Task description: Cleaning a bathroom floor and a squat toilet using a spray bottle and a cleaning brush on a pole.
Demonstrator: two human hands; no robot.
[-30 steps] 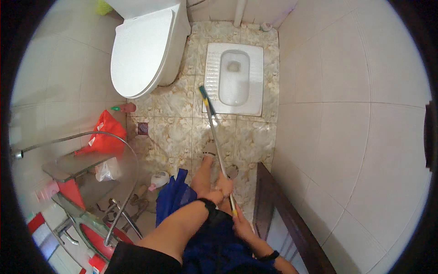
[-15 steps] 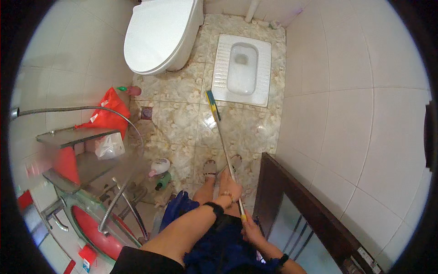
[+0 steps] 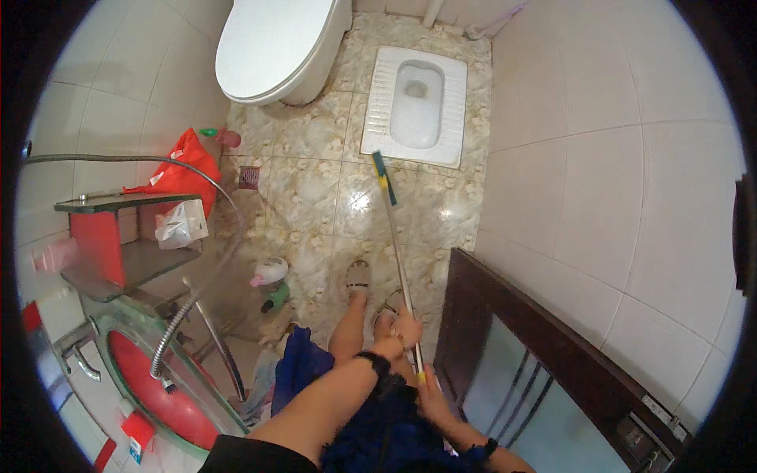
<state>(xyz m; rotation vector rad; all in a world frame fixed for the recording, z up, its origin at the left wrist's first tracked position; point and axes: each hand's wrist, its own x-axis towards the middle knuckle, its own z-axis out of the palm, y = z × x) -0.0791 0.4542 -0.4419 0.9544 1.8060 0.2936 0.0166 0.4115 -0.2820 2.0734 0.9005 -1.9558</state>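
A long-handled floor brush [image 3: 399,251] slants forward from my hands to the tiled floor. Its green and yellow head [image 3: 384,178] lies at the near edge of the white squat toilet [image 3: 375,118], toward that edge's left end. My left hand [image 3: 404,329] is wrapped round the pale handle, farther along it. Closer to my body, my right hand [image 3: 430,391] grips the handle by its yellow end part. Both of my wrists wear dark bands. My sandalled feet stand on the floor left of the handle, the right one partly hidden by my left hand.
A white sit-down toilet [image 3: 272,51] with its lid down stands far left. Along the left are a floor drain [image 3: 248,177], red bag [image 3: 189,169], shelf [image 3: 150,268], shower hose [image 3: 225,260], white bottle [image 3: 271,271] and green bottle [image 3: 277,297]. A dark-framed door [image 3: 505,303] stands at right.
The brush head has moved right, from beside the squat toilet's near left corner to along its near edge. My right foot has shifted back toward me. The whole view has tilted slightly.
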